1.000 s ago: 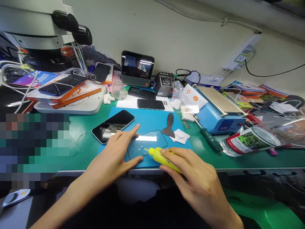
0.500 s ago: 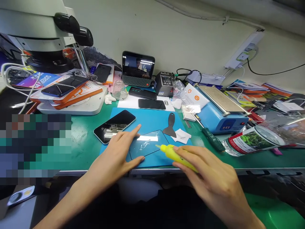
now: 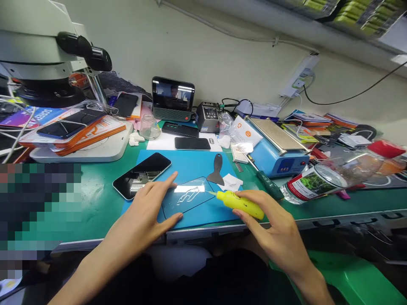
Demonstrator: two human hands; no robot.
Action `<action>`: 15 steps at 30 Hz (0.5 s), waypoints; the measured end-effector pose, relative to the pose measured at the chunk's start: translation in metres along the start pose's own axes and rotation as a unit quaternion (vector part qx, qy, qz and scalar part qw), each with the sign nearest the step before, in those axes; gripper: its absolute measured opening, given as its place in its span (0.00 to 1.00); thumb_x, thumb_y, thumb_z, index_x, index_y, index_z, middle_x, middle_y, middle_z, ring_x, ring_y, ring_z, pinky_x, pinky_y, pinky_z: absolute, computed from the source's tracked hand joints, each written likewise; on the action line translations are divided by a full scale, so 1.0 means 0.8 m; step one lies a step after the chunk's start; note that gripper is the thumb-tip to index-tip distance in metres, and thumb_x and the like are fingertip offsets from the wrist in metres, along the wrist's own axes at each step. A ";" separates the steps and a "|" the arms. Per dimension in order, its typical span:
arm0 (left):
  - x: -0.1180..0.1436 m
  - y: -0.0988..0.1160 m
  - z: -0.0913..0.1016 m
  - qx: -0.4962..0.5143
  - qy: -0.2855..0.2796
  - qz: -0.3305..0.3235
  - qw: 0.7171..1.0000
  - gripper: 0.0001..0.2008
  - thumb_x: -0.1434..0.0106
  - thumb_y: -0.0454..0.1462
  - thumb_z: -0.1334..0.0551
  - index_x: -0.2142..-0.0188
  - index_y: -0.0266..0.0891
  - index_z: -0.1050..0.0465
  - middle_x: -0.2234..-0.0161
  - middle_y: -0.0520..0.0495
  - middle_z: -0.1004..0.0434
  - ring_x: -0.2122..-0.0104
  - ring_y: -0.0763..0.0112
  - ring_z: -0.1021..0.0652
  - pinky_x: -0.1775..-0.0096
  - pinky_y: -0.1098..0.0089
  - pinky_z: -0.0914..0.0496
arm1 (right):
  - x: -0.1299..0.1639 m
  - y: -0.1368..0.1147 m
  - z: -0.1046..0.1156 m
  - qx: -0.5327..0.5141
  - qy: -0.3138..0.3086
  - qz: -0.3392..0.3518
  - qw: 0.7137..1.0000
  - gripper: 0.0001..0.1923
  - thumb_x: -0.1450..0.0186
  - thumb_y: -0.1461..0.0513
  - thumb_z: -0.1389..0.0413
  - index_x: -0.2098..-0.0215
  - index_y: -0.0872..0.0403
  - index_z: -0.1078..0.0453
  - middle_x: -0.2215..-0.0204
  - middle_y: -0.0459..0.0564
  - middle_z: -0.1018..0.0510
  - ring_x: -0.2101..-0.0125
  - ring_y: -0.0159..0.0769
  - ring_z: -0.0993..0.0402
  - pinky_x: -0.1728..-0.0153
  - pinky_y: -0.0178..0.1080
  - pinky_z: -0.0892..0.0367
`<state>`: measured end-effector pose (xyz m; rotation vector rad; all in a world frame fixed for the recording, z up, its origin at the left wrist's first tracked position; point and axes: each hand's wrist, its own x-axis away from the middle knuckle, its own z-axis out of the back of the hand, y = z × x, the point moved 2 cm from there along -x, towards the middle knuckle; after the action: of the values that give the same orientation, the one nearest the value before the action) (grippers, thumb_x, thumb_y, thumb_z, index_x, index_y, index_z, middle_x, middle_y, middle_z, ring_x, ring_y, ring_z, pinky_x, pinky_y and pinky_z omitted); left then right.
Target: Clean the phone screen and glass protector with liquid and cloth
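Note:
A clear glass panel with a thin black border [image 3: 203, 201] lies on the blue mat [image 3: 187, 162]. White, glossy looping lines of gel or glue show on its middle. Around its left end, my left hand [image 3: 148, 207] spreads its thumb and forefinger, at the lower and upper edges; whether both touch is unclear. My right hand [image 3: 273, 224] is closed on a small yellow squeeze bottle [image 3: 240, 204], tilted nearly level. Its fine nozzle tip points left, by the panel's right end. A black-screened phone [image 3: 143, 176] lies beyond my left hand.
Beyond the panel are a dark plastic scraper [image 3: 216, 170] and a white wipe [image 3: 231, 182]. A green-handled screwdriver [image 3: 269, 184], a blue heating plate machine [image 3: 276, 159] and a lying plastic bottle [image 3: 313, 184] are right. A microscope [image 3: 41, 63] overhangs stacked boxes at left.
More white looping lines lie on the panel, reaching further right. The yellow bottle's tip has drawn to the panel's right end. The camera view has shifted; my left hand keeps its place at the panel.

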<state>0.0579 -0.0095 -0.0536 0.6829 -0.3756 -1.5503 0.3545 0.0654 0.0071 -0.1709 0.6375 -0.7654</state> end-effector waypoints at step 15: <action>0.000 -0.014 -0.011 -0.041 0.016 -0.084 0.995 0.41 0.27 0.41 0.39 0.22 0.60 0.58 0.36 0.46 0.26 0.38 0.48 0.27 0.37 0.45 0.33 | -0.017 0.118 -0.020 -0.157 0.226 -0.201 0.940 0.27 0.29 0.52 0.37 0.36 0.52 0.31 0.42 0.60 0.20 0.41 0.48 0.21 0.37 0.55 0.28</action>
<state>0.0547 -0.0071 -0.0674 0.6884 -0.2347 -1.7032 0.3933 0.1440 -0.0341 -0.4345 1.1861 -1.1091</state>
